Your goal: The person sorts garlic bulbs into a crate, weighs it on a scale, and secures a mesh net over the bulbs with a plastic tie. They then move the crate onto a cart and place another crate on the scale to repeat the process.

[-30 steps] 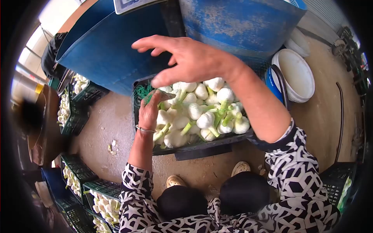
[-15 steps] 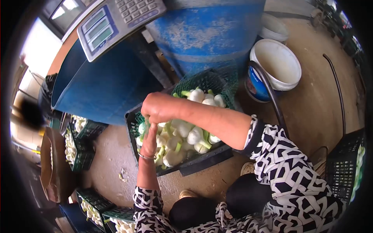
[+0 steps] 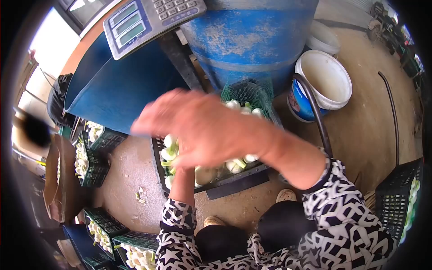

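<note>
My right hand [image 3: 198, 130] reaches across above the dark crate [image 3: 237, 183], smeared by motion. Its fingers stretch to the left, the thumb stands apart, and I see nothing in it. Under it is my left hand [image 3: 182, 177]; only the wrist end shows, so its fingers and any hold are hidden. White fresh garlic bulbs [image 3: 235, 166] with short green stems fill the crate. Green netting [image 3: 248, 90] rises at the crate's far end. My hands cover the middle of the pile.
A digital scale [image 3: 135, 29] stands above a blue tub [image 3: 121, 90] at the upper left. Beyond the crate is a blue barrel [image 3: 252, 40], with a white bucket [image 3: 326, 76] to its right. Crates of bulbs [image 3: 99, 234] line the left; another crate [image 3: 398, 202] sits right.
My right hand has gone from closed at the crate's left edge, gripping the netting, to stretched out over the pile. My left hand is now covered by it. The view has shifted slightly.
</note>
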A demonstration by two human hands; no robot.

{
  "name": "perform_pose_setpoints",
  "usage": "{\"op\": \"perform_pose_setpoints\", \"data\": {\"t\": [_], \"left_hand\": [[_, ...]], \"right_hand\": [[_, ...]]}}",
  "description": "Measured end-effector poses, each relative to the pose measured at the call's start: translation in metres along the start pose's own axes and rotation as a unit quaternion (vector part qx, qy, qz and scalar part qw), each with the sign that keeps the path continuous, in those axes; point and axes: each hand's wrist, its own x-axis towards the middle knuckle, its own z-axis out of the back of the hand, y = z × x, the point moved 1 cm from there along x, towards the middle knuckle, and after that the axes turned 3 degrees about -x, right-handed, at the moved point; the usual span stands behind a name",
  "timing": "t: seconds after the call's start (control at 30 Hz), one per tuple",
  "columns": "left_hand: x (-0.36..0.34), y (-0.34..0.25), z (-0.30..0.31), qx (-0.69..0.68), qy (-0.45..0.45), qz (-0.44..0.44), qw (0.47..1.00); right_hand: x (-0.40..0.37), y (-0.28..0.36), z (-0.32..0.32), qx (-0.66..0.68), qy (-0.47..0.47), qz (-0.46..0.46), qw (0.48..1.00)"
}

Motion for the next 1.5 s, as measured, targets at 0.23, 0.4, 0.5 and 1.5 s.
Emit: {"op": "perform_pose_setpoints", "data": {"t": [0.23, 0.4, 0.5, 1.5], "left_hand": [[-0.001, -0.024, 0.004, -0.28, -0.077, 0.096, 0.952], [0.007, -0.026, 0.011, -0.29, -0.056, 0.093, 0.951], [0.008, -0.014, 0.007, -0.354, 0.016, 0.161, 0.921], [0.016, 0.015, -0.048, -0.333, -0.06, 0.229, 0.913]], "right_hand": [[-0.075, -0.117, -0.043, -0.052, 0.304, -0.266, 0.913], [-0.052, -0.111, -0.046, -0.003, 0.147, -0.178, 0.973], [-0.037, -0.106, -0.059, -0.029, 0.129, -0.189, 0.973], [-0.016, -0.015, -0.001, -0.037, -0.099, -0.111, 0.988]]}}
